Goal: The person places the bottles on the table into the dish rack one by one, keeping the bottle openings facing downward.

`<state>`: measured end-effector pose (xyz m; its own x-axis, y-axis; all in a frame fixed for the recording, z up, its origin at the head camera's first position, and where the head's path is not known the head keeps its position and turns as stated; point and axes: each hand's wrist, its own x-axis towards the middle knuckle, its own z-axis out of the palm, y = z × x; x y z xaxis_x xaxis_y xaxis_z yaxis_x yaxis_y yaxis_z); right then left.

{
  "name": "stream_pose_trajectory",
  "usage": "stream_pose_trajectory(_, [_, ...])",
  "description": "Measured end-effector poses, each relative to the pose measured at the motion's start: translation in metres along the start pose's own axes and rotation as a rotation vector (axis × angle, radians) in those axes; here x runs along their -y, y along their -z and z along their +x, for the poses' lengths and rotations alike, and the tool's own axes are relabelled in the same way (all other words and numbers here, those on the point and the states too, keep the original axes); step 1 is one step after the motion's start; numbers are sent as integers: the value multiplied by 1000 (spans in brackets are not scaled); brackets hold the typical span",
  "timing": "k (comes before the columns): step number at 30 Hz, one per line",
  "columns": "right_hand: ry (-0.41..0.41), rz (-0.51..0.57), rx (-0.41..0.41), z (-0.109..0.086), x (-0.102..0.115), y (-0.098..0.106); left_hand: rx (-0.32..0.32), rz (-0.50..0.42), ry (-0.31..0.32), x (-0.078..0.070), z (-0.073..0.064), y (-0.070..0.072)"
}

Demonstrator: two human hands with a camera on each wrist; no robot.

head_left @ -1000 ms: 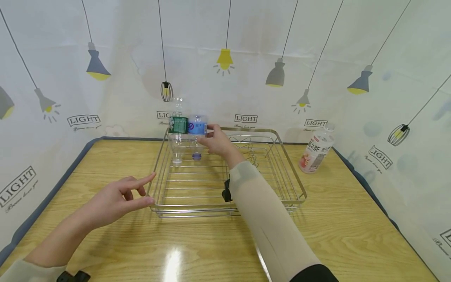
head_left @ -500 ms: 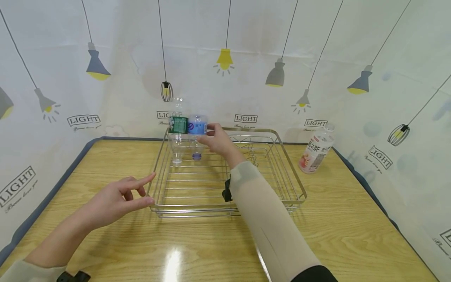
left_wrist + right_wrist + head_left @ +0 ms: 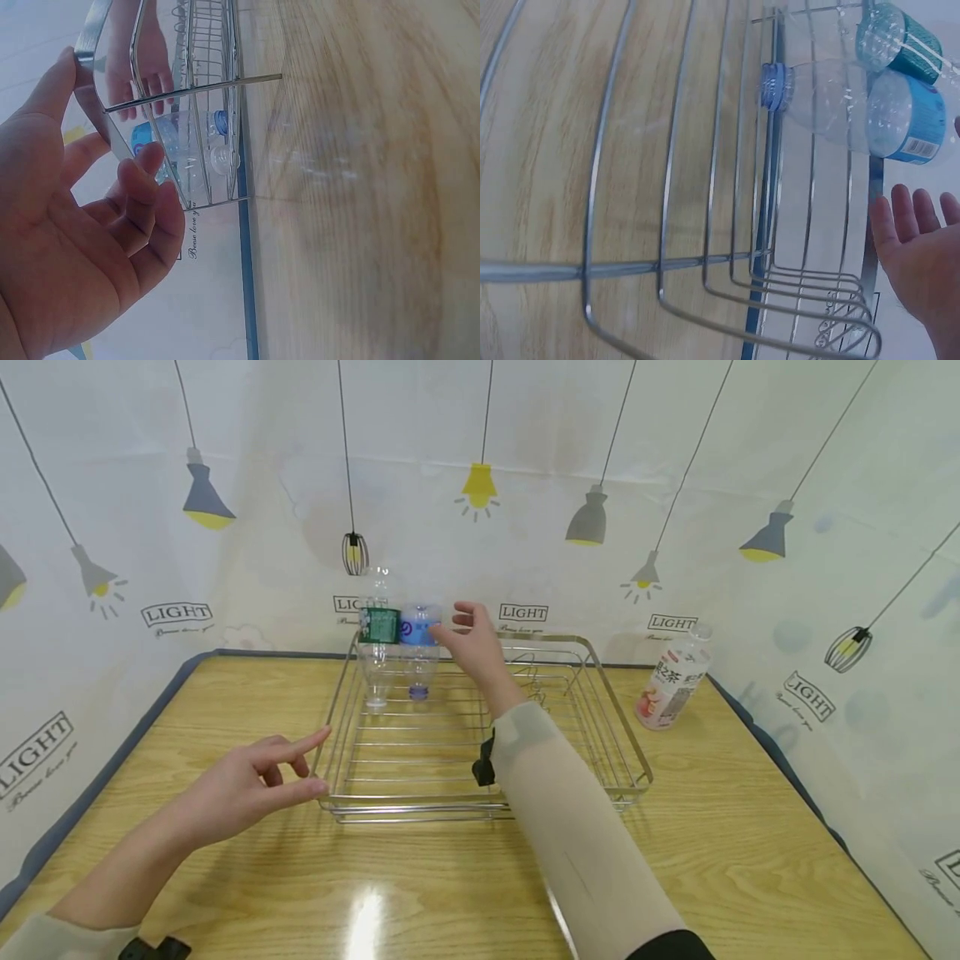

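Note:
In the head view two clear plastic bottles stand cap end down at the back left of a metal wire basket (image 3: 420,797). One bottle has a green label (image 3: 379,626), the other a blue label (image 3: 419,627) and a purple-blue cap. My right hand (image 3: 480,647) is just right of the blue-labelled bottle, fingers spread. From the right wrist view, that hand (image 3: 922,247) is apart from the bottle (image 3: 904,120). My left hand (image 3: 232,789) touches the basket's front left corner with thumb and a straight index finger; its other fingers curl loosely (image 3: 82,225).
A pink-and-white drink bottle (image 3: 675,677) stands upright on the wooden table (image 3: 750,827), right of the basket. Looped wires (image 3: 536,681) sit inside the basket's back right. A lamp-patterned cloth (image 3: 420,435) hangs behind the table.
My right hand has let go of the blue-labelled bottle, opening its fingers and lifting slightly up and right. The bottle stays where it was. The left hand has not visibly moved.

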<state>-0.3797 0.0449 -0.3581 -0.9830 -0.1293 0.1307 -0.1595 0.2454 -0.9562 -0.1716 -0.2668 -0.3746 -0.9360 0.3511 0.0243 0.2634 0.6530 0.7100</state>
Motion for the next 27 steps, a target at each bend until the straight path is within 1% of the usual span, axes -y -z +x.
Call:
stream_pose_trajectory(4, [46, 53, -50, 0, 8, 0, 2, 1, 6, 0, 0, 0])
stream_pose_trajectory(7, [90, 102, -82, 0, 18, -1, 4, 1, 14, 0, 0, 0])
stream_pose_trajectory(12, [150, 164, -102, -4, 39, -2, 9, -1, 23, 0, 1, 0])
stream_pose_trajectory(15, [181, 192, -89, -10, 53, 1, 7, 3, 22, 0, 1, -1])
stream_pose_trajectory(21, [233, 246, -22, -23, 75, 11, 5, -7, 24, 1, 0, -2])
stream_pose_trajectory(25, [255, 247, 25, -33, 84, 23, 1, 5, 21, 2, 0, -2])
stream_pose_trajectory(27, [275, 228, 50, -39, 86, 30, 0, 10, 17, 2, 1, -1])
